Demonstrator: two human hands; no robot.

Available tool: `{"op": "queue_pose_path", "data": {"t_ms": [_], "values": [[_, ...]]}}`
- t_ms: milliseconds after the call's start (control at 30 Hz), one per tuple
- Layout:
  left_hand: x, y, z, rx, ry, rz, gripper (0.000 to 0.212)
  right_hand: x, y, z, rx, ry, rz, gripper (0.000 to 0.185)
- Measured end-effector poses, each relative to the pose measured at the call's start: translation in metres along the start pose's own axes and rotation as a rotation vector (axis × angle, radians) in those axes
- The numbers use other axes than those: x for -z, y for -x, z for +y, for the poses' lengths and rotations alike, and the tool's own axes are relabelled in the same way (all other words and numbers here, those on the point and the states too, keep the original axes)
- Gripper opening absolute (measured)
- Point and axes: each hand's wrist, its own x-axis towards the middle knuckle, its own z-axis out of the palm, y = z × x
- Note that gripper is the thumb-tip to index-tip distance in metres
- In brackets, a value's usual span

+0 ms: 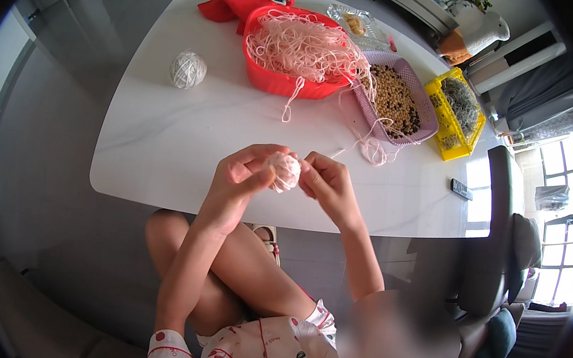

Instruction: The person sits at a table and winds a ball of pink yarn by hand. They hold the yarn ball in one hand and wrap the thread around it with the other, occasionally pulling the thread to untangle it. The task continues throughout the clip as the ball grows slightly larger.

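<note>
My left hand [246, 173] grips a small ball of pale pink yarn [284, 172] above the near part of the white table. At the ball's right side, my right hand [324, 182] has its thumb and forefinger pinched together; what lies between those fingertips is too small to make out, though it is probably yarn. A loose pink yarn strand [377, 151] lies in loops on the table beyond my right hand. It runs up toward a red plastic basin [267, 82] heaped with tangled pink yarn [303, 47].
A grey-white yarn ball [188, 69] sits at the left. Right of the basin stand a lilac basket [428, 107] of beads or beans and a yellow basket [442, 123] of grey yarn. A remote control [461, 189] lies near the right edge; red cloth [232, 4] lies behind.
</note>
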Motion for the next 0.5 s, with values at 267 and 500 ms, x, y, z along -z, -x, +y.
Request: {"op": "queue_pose_path", "data": {"t_ms": [267, 500], "values": [[-0.008, -0.006, 0.01, 0.116, -0.264, 0.176, 0.033, -0.009, -0.005, -0.025, -0.059, -0.148, 0.001, 0.034], [0.004, -0.007, -0.024, 0.032, 0.087, 0.271, 0.034, -0.037, 0.006, 0.0, 0.555, 0.659, 0.163, 0.009]]}}
